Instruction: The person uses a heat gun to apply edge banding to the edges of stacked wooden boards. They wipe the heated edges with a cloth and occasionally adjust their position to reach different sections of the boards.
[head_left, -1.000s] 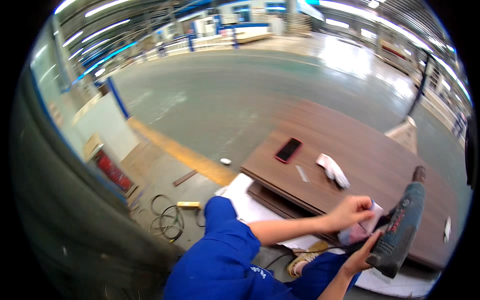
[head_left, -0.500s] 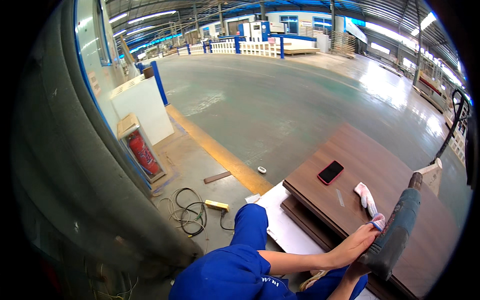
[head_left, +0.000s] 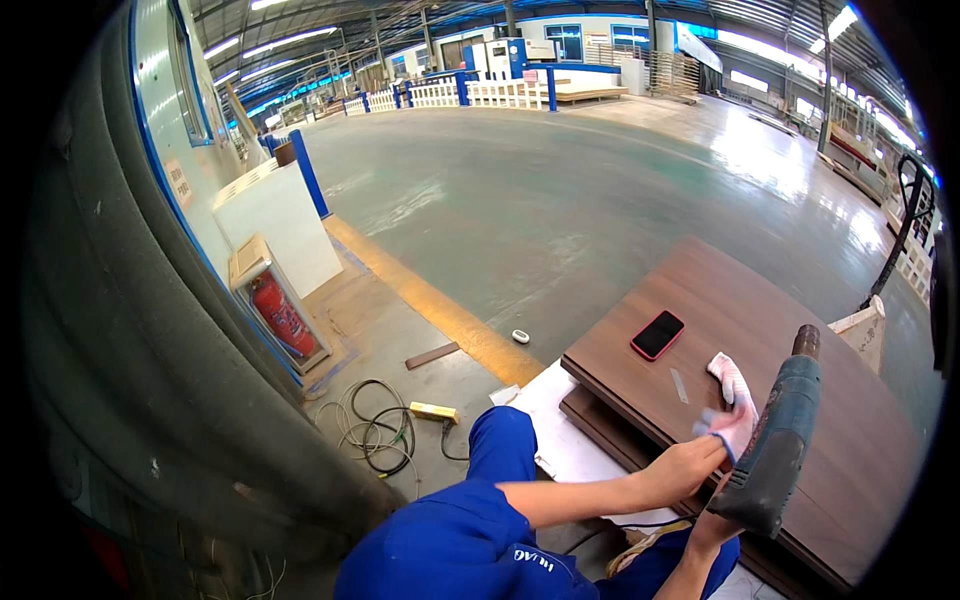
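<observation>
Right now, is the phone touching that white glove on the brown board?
Apart. The head view shows bare brown board between the red-cased phone and the white glove.

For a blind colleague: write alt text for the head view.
A seated person in blue workwear holds a heat gun in the right hand, while the left hand touches a white glove on a brown panel. A red phone lies on the panel; cables and a fire extinguisher sit on the floor to the left.

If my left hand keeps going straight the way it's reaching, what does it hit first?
Most likely the white knitted work glove on the dark brown wooden panel; the left hand already looks to be at its cuff, though depth is unclear.
</observation>
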